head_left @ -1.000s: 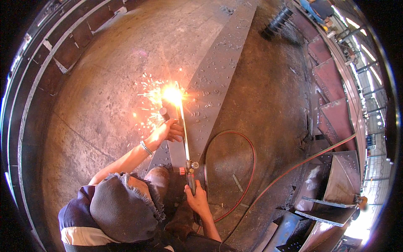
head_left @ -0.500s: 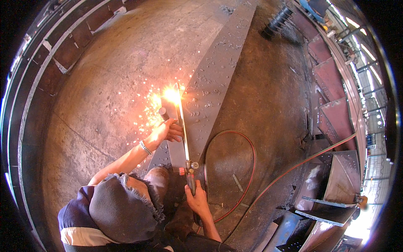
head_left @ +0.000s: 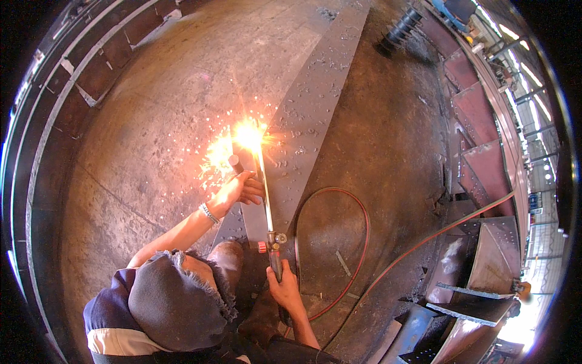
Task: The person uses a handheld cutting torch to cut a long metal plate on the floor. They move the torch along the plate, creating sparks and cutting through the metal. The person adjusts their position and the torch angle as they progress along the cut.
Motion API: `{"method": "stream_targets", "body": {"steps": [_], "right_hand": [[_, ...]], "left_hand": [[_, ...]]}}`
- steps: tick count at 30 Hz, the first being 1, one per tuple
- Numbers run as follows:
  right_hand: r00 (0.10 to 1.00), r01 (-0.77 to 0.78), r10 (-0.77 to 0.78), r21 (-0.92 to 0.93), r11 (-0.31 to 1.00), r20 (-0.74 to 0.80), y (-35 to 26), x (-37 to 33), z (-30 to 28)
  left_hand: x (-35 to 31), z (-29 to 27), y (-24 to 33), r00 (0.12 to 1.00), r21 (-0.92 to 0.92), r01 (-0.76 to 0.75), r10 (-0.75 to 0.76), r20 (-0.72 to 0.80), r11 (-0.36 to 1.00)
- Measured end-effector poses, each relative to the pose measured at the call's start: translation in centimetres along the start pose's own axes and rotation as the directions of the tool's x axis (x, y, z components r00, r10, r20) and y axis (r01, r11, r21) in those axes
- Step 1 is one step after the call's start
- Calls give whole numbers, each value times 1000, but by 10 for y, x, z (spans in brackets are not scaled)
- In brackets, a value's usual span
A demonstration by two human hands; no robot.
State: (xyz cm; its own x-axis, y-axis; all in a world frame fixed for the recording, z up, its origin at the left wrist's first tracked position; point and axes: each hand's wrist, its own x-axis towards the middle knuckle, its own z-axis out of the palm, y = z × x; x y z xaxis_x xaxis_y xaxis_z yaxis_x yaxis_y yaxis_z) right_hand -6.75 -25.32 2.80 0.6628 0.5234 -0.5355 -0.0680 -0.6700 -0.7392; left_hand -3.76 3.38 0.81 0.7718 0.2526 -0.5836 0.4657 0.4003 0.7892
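The long steel plate (head_left: 315, 109) probably wants a slow, even pass, the torch (head_left: 267, 203) kept at one angle — rushing could leave a ragged edge. The plate is flat, dull grey, strewn with small bits; the torch, a slim bright tube on a dark handle, slants over its near part. Off the plate's near end, the right hand (head_left: 285, 290) wraps the handle; at its left edge, the left hand (head_left: 241, 189) half-curls — whether gripping the round-ended bar (head_left: 235, 161), I cannot tell.
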Motion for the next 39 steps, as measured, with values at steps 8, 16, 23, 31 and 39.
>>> {"method": "stream_targets", "body": {"steps": [8, 16, 23, 31, 39], "right_hand": [[1000, 1, -1, -2, 1000, -10, 0, -2, -3], [1000, 25, -25, -3, 1000, -14, 0, -1, -3], [1000, 20, -20, -12, 1000, -4, -1, -1, -3], [1000, 31, -31, 6, 999, -3, 1, -1, -2], [999, 37, -37, -10, 999, -8, 6, 1, -1]], "left_hand": [[0, 5, 2, 1000, 32, -8, 7, 8, 999], [-2, 5, 5, 1000, 24, 0, 1, -6, 1000], [0, 0, 1, 1000, -3, 1, -1, 1, 1000], [-3, 3, 5, 1000, -7, 20, -20, -20, 1000], [-8, 4, 10, 1000, 7, -4, 4, -16, 1000]]}}
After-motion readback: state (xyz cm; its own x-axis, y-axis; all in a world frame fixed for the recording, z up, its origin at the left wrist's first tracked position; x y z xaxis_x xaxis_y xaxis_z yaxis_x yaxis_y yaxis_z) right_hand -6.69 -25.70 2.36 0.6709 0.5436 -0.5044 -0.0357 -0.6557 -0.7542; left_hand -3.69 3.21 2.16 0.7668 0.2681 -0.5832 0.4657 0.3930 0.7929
